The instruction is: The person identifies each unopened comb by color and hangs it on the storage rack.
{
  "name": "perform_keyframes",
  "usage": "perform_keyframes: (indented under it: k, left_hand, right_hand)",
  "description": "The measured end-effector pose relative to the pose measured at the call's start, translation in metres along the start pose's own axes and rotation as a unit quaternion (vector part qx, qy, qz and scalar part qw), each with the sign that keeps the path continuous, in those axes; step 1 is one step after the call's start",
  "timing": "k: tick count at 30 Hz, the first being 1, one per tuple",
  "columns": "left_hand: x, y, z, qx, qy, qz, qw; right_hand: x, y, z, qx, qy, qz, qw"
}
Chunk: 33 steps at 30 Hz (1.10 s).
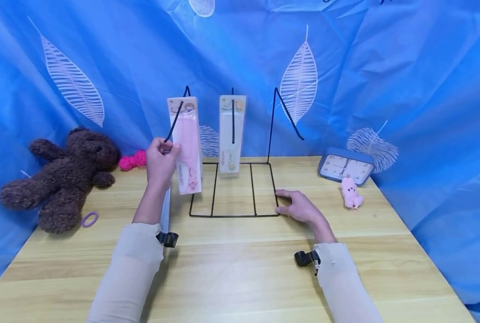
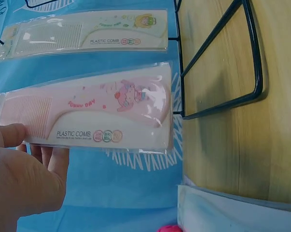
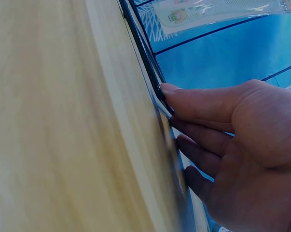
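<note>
My left hand (image 1: 161, 161) pinches the edge of a packaged pink plastic comb (image 1: 188, 150), thumb in front and fingers behind. The top of its card sits at the left hook (image 1: 174, 121) of a black wire rack, whose arm slants down in front of it. A second packaged comb, pale with a yellow and green print (image 1: 231, 134), hangs from the middle hook. At the rack's right side my right hand (image 1: 300, 206) touches the base (image 1: 274, 188) near its front corner, thumb and fingers loosely bent. In the right wrist view, the thumb (image 3: 198, 99) meets the dark wire.
The right hook (image 1: 290, 107) juts forward with nothing on it. A brown teddy bear (image 1: 68, 175), a purple ring (image 1: 89, 219) and a bright pink item (image 1: 132, 160) lie left. A blue clock (image 1: 346, 166) and small pink toy (image 1: 350, 193) are right. A blue curtain (image 1: 244, 54) stands behind.
</note>
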<state>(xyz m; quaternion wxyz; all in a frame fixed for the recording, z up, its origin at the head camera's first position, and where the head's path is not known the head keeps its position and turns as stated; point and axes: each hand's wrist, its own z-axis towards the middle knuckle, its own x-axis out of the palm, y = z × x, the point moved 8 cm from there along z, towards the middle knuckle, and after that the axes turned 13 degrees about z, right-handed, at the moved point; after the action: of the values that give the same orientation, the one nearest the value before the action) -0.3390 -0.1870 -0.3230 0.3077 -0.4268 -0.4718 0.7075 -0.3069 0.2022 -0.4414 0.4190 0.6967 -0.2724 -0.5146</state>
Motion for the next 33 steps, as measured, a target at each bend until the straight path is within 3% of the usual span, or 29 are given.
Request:
perform_keyframes:
  k: [7,17,24,33]
  left_hand:
    - [-0.004,0.005,0.005,-0.017,-0.002,0.009,0.9998]
    - [-0.013,0.02,0.003,-0.031,0.023,0.02,0.9991]
    - [-0.025,0.051,0.005,-0.053,0.046,0.061,0.9957]
    - [-0.037,0.094,0.001,-0.093,0.117,0.124,0.981]
  right_hand:
    - [0.001,0.0,0.0,-0.005,-0.002,0.001,1.0]
    - [0.0,0.001,0.0,0.0,-0.001,-0.004,1.0]
    - [0.0,-0.001,-0.001,0.0,0.001,-0.001,1.0]
    - [-0.001,-0.002,0.0,0.001,-0.002,0.0,1.0]
